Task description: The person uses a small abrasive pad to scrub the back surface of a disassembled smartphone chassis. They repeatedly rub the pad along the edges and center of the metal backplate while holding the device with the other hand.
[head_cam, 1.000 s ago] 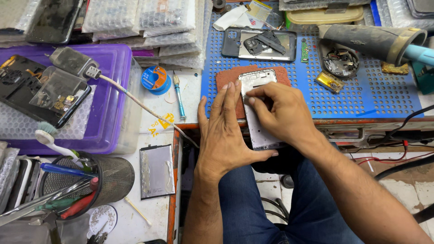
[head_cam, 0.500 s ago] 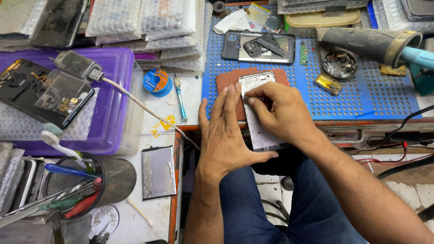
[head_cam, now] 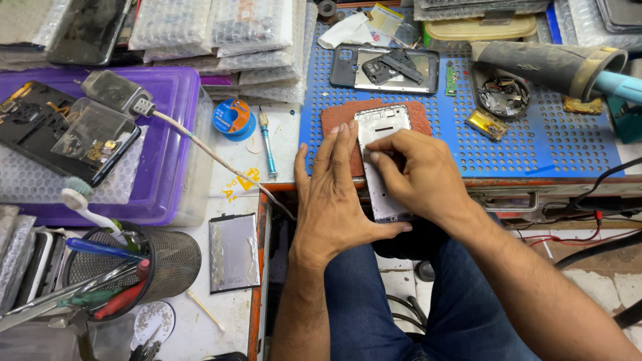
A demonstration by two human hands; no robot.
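Note:
A white phone frame (head_cam: 382, 127) lies lengthwise over a reddish-brown pad (head_cam: 334, 120) on the blue perforated mat (head_cam: 535, 140), its near end hanging past the bench edge. My left hand (head_cam: 332, 194) lies flat along the frame's left side, fingers together, thumb hooked under its near end. My right hand (head_cam: 414, 175) rests on the middle of the frame, fingertips bent and pressing on its surface. What is under the fingertips is hidden.
A second opened phone (head_cam: 388, 67) lies further back on the mat. A hot-air tool (head_cam: 548, 63) sits at the right, a small dish of parts (head_cam: 501, 97) beside it. To the left: blue screwdriver (head_cam: 267, 144), solder-wick spool (head_cam: 233, 117), purple tray (head_cam: 167, 134), flat battery (head_cam: 234, 253), mesh tool cup (head_cam: 167, 261).
Both hands stay on the white frame; only small finger shifts of my right hand. The view has drifted slightly.

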